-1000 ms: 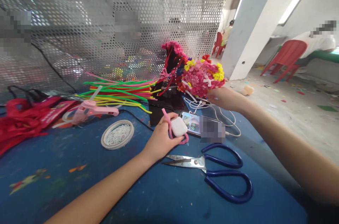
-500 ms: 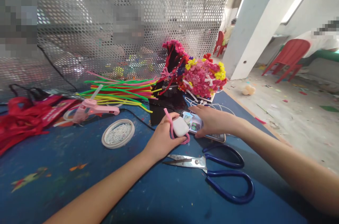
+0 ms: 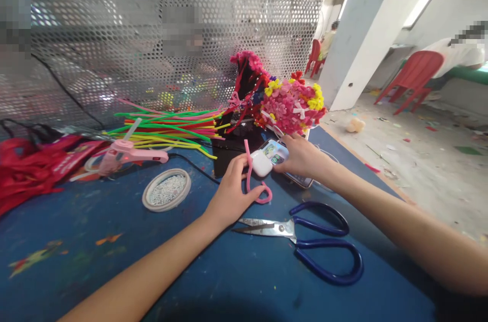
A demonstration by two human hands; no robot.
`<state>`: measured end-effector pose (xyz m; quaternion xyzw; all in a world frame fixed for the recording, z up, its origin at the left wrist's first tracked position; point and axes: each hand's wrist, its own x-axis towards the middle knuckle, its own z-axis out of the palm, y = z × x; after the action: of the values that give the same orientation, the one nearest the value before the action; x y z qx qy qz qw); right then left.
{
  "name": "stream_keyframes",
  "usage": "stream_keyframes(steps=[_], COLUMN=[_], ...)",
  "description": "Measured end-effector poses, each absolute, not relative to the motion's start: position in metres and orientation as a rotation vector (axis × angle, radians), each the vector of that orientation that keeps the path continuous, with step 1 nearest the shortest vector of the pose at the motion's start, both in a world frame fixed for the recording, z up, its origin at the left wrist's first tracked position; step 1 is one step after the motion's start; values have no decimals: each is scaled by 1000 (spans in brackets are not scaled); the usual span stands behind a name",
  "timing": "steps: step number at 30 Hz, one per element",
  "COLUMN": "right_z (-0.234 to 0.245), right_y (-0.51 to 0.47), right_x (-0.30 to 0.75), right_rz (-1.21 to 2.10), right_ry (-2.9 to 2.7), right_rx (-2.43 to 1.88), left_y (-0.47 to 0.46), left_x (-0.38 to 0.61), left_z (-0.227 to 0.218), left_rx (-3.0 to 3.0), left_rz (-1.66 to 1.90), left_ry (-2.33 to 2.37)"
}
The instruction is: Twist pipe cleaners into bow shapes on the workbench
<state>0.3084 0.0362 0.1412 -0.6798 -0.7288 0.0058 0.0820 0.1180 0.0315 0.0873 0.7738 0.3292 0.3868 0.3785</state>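
Observation:
My left hand [image 3: 231, 192] is closed on a pink pipe cleaner [image 3: 248, 172], with the thumb near its curled lower end. The other end sticks up past the fingers. Right beside the fingertips is a white earphone case [image 3: 262, 163], close to the upper left end of a phone [image 3: 280, 153] with a lit screen. My right hand [image 3: 299, 155] grips across that phone, thumb on the near side and fingers on the far side, hiding part of it. Open scissors with blue handles [image 3: 328, 261] lie on the blue table [image 3: 213, 281] just nearer to me.
A round dish of small beads [image 3: 168, 191], a pink glue gun [image 3: 133, 153] and red ribbons [image 3: 34, 169] lie on the left. Several coloured pipe cleaners [image 3: 171, 131] are spread behind. Fuzzy pink and yellow flowers [image 3: 292, 103] stand at the back, before a perforated metal panel [image 3: 133, 47].
My right hand has moved left and closed across the phone, which sits a little farther back. My left fingers have drawn away from the white case, showing more of the pink pipe cleaner.

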Motion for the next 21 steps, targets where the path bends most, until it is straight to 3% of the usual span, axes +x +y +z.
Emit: stream_keyframes(steps=[9, 16, 21], right_z=[158, 124, 115], right_y=[-14, -55, -50], right_x=[341, 362, 359], right_rz=[-36, 301, 163], right_ry=[-2149, -2176, -2279], right_rx=[-2031, -1875, -1924], left_y=[33, 34, 36], left_x=[118, 119, 121], left_z=[86, 87, 84], left_rx=[1882, 1870, 1865], left_rz=[1015, 1020, 1023], left_ry=[869, 889, 887])
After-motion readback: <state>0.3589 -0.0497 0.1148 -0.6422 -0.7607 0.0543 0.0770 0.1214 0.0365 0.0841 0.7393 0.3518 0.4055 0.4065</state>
